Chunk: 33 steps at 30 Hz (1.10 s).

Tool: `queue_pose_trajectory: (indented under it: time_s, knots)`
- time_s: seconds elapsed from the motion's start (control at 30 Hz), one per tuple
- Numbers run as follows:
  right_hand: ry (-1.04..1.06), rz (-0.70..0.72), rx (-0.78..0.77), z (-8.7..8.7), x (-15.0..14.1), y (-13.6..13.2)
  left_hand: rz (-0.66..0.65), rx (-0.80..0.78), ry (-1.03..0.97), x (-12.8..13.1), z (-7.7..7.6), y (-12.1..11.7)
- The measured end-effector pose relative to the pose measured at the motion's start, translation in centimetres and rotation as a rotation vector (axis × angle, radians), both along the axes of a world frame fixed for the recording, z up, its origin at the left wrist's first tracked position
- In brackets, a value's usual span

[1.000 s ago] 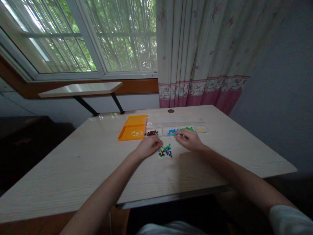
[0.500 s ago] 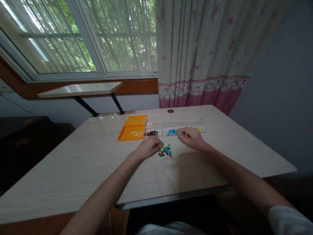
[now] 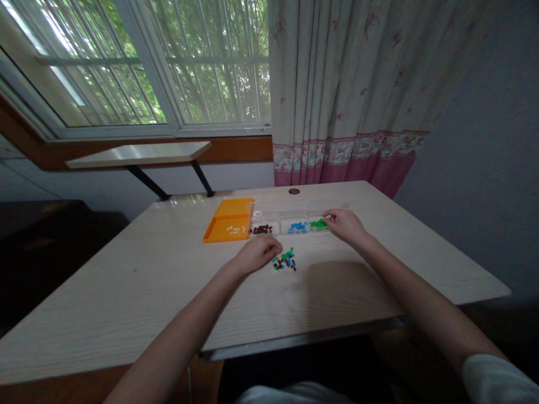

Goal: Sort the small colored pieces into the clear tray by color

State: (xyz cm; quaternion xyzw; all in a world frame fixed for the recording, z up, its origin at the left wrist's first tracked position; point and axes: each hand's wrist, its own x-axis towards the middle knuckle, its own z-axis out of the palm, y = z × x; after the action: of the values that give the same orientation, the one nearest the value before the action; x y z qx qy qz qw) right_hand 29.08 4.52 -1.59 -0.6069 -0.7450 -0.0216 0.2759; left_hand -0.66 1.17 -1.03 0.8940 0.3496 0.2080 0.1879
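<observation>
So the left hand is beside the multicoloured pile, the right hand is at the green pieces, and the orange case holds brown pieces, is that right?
Not brown: the head view shows whitish pieces in the orange case. The left hand is beside the multicoloured pile and the right hand is at the green pieces.

The right hand (image 3: 344, 224) is at the green pieces (image 3: 318, 224), the left hand (image 3: 256, 252) beside a mixed-colour pile (image 3: 285, 260).
</observation>
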Motion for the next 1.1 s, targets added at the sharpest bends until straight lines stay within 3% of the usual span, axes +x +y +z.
queue_pose_trajectory:
  time_s: [0.13,0.43,0.77,1.1]
  knots:
    - [0.026,0.052,0.023,0.2,-1.2,-0.7,0.058,-0.068,-0.132,0.4,0.1,-0.2]
    - [0.090,0.453,0.000,-0.6,-7.9,-4.2,0.077,-0.161,-0.316,1.3,-0.6,-0.4]
    - [0.231,0.508,0.042,-1.1,-8.9,-4.8,0.047,-0.220,-0.407,1.8,-1.0,-0.5]
    - [0.256,0.509,0.054,-1.4,-9.1,-4.8,0.057,-0.196,-0.378,1.8,-1.1,-0.4]
